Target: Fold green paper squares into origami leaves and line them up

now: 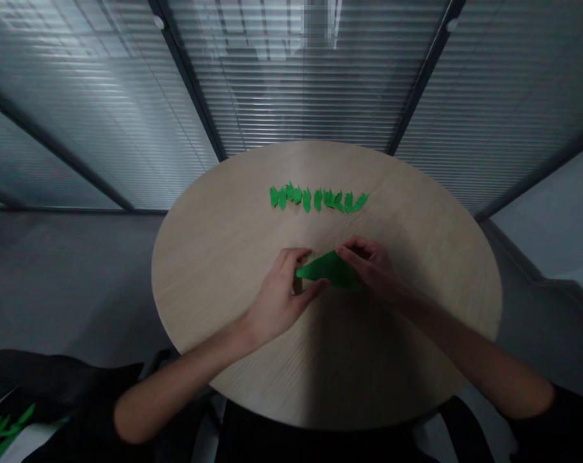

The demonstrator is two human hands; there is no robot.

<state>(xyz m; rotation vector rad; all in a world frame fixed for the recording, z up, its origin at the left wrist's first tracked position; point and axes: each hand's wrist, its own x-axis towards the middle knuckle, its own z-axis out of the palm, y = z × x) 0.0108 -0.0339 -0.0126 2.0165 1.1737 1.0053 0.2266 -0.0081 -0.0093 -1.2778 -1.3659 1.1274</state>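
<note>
A sheet of green paper (333, 267), folded into a roughly triangular shape, lies between my two hands near the middle of the table. My left hand (280, 292) has its thumb along the paper's lower edge and its fingers curved around the left corner. At the upper right, my right hand (371, 267) pinches the top edge between thumb and fingers. The right end of the paper is partly hidden under that hand. Beyond both hands, a row of several small folded green paper pieces (318, 200) runs across the table.
The round wooden table (209, 257) stands close to glass partitions with blinds (301, 96). At the lower left, more green pieces (6, 427) lie by a white surface on what looks like a dark chair (64, 373). Shadow falls over the table's front.
</note>
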